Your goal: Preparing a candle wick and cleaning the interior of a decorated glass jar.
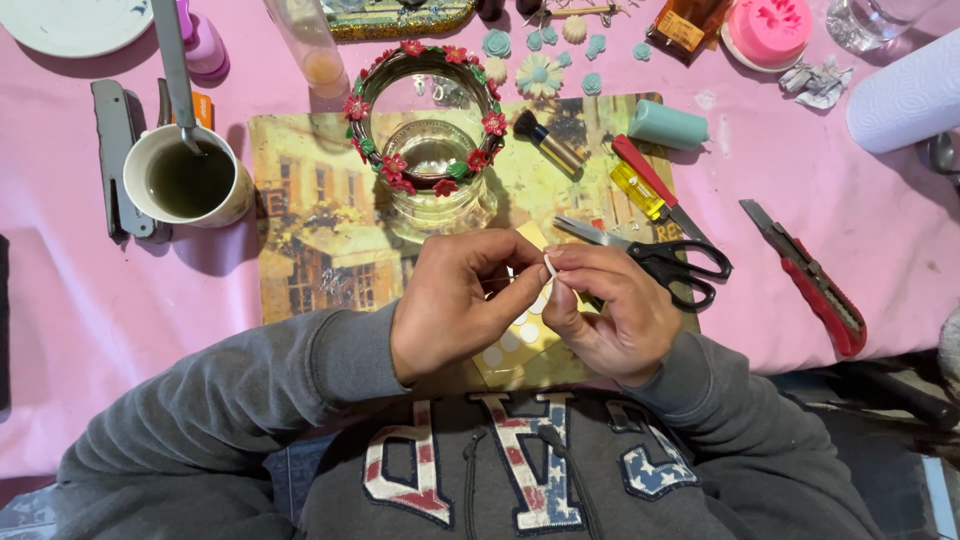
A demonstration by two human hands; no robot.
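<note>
Together, left hand (455,305) and right hand (610,310) pinch a white sticker (551,266).

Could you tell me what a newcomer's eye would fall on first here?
Probably the two hands at the centre: the left hand and right hand pinch a small white piece between them. Just beyond stands a glass jar rimmed with red flowers, on a pink tablecloth crowded with craft tools.
</note>
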